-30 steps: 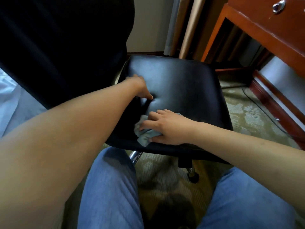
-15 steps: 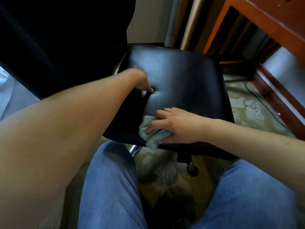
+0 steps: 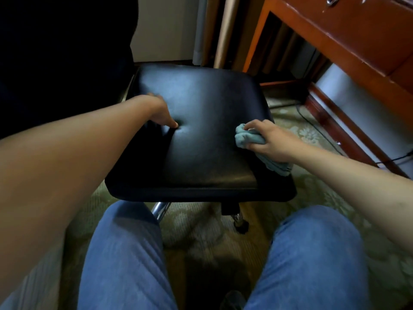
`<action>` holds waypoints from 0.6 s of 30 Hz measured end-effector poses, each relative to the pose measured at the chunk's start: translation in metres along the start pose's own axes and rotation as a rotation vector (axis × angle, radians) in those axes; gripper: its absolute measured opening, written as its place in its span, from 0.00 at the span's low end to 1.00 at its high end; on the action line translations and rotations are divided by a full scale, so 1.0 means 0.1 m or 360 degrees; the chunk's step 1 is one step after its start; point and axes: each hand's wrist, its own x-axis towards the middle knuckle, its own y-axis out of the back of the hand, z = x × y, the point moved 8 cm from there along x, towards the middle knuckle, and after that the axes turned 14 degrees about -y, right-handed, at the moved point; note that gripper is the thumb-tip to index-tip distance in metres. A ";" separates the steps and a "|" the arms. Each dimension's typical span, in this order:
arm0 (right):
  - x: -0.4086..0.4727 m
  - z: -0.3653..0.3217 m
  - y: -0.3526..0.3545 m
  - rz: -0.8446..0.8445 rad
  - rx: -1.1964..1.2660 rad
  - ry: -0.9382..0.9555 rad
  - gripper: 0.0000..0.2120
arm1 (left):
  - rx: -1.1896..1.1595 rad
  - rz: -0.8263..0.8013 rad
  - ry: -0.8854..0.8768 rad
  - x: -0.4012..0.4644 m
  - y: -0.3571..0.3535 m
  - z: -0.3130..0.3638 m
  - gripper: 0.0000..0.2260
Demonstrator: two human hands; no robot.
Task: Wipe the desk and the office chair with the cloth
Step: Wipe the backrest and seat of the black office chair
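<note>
The left arm reaches in from nine o'clock, long and nearly straight, its forearm crossing the near-left corner of the office chair (image 3: pixel 201 130); the left hand (image 3: pixel 159 113) lies knuckles-up on the seat, its fingers curled downward and a fingertip pressed into the leather, which dimples into a small dark pit at that point; whether the fingers pinch a fold of the leather or only push on it I cannot tell. The right arm comes in from four o'clock, bent gently at the wrist; the right hand (image 3: pixel 271 142) sits at the three o'clock edge of the seat, fingers curled round the cloth (image 3: pixel 248 138) and gripping it in a bunch, thumb side toward the seat's middle.

The cloth is pale blue-green and crumpled; its bunched end sticks out past the fingers toward nine o'clock and touches the leather, while a looser tail hangs out under the heel of the hand toward five o'clock, lying over the seat's right rim.

The chair's seat is black, smooth and faintly glossy, with a soft sheen across its middle and rounded corners; its dark backrest rises at ten o'clock; a chrome leg and a black castor show beneath the front edge at six o'clock.

The worktop (image 3: pixel 348 34), reddish-brown wood with a drawer front, stands at one to two o'clock, apart from the chair; a patterned green carpet (image 3: pixel 312 193) lies under everything; the person's knees in blue jeans (image 3: pixel 125 260) fill the bottom at six o'clock.
</note>
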 end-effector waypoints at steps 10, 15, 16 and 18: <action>-0.69 -1.16 -0.51 -0.0002 -0.0176 0.0642 0.24 | 0.0010 0.0034 -0.0016 0.01 -0.01 -0.01 0.49; -0.77 -1.38 -0.54 0.0038 -0.0238 0.0813 0.23 | 0.0047 0.0016 -0.0016 0.01 0.01 -0.01 0.45; -0.78 -1.34 -0.52 0.0040 -0.0258 0.0844 0.23 | 0.0054 0.0016 -0.0006 0.01 0.01 -0.02 0.45; -0.79 -1.21 -0.47 0.0030 -0.0284 0.0860 0.24 | 0.0081 0.0022 0.0009 0.02 0.00 -0.04 0.47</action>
